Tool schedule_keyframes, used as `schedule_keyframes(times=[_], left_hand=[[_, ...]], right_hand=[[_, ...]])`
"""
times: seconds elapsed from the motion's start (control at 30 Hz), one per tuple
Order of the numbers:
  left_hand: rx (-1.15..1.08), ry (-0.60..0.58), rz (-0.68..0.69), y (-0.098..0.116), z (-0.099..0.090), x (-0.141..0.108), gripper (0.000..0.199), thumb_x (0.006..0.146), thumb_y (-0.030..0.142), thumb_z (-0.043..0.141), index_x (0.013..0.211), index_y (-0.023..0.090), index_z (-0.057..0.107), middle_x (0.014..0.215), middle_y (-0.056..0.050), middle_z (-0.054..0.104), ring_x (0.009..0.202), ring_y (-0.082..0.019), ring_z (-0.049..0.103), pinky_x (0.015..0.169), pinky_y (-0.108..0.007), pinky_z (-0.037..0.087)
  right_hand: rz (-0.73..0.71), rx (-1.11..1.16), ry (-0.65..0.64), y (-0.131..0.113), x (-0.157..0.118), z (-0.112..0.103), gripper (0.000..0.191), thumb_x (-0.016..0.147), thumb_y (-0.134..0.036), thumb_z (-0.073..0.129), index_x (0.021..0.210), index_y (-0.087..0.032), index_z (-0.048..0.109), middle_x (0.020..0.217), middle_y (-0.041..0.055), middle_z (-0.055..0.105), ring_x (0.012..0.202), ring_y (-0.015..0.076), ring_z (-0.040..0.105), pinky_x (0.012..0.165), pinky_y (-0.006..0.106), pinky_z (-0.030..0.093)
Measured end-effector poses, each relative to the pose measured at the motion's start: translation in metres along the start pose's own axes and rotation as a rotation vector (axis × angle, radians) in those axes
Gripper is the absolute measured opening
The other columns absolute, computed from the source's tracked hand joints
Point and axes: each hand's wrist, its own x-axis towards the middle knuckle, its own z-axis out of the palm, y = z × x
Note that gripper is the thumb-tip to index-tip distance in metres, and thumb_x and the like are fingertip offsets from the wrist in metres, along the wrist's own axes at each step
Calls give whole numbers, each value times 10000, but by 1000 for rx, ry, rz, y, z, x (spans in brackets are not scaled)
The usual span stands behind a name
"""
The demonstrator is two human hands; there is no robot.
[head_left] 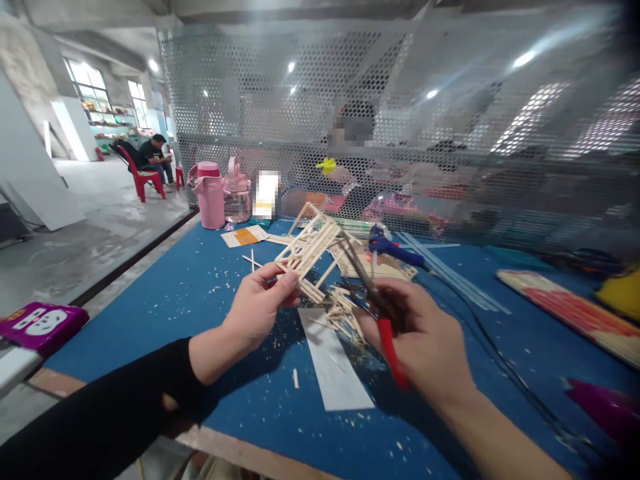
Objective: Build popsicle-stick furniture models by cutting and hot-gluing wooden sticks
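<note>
My left hand [263, 297] pinches the lower left corner of a small frame built of thin wooden sticks [313, 250], tilted above the table. In my right hand [425, 340] is a pair of scissors [373, 290] with red on the handle. Its blades point up and left, close to the right side of the frame; whether they touch it I cannot tell. Beneath the hands lie a pile of cut stick pieces [345, 317] and a white paper strip [335, 370].
A blue glue gun [395, 250] with a trailing cable lies behind my right hand, beside clear glue sticks [455, 273]. A pink thermos [210, 197] and a clear jug [237, 197] stand at the back left. Perforated metal screen [280, 113] borders the table; a person [154, 159] sits far left.
</note>
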Motion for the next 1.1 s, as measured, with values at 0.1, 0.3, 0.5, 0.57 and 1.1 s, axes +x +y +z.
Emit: schedule_keyframes(times=[0.1, 0.3, 0.5, 0.57, 1.1], left_hand=[[-14, -2, 3, 4, -1, 2, 317, 570, 367, 849, 693, 135, 672, 639, 27, 601, 561, -47, 525, 540, -163, 478], [-51, 34, 42, 16, -7, 11, 161, 650, 245, 771, 690, 140, 656, 606, 24, 590, 541, -57, 526, 527, -166, 483], [-26, 12, 59, 9, -4, 6, 207, 644, 304, 788, 702, 146, 668, 638, 22, 595, 568, -61, 538, 556, -175, 488], [16, 10, 65, 4, -2, 2, 232, 650, 342, 790, 707, 153, 669, 655, 26, 582, 576, -62, 528, 566, -185, 486], [472, -95, 321, 3, 2, -8, 250, 817, 292, 613, 603, 166, 583, 695, -2, 469, 627, -109, 456, 552, -243, 418]], right_hand=[[-40, -71, 13, 1, 1, -1, 255, 724, -342, 700, 941, -221, 646, 712, 4, 680, 546, 132, 606, 525, 246, 504], [294, -73, 183, 23, 23, -19, 355, 671, -456, 706, 903, -197, 635, 680, 36, 668, 589, 200, 620, 552, 338, 521], [159, -89, 182, 25, 22, -22, 256, 722, -373, 666, 924, -223, 617, 725, 27, 685, 568, 186, 618, 530, 322, 515], [-16, -156, 152, 17, 16, -17, 253, 741, -314, 667, 976, -227, 636, 784, 24, 702, 607, 178, 636, 558, 304, 523], [-527, -615, -27, 4, 3, -12, 310, 789, -137, 581, 1080, -140, 689, 824, 65, 695, 729, 187, 637, 625, 276, 471]])
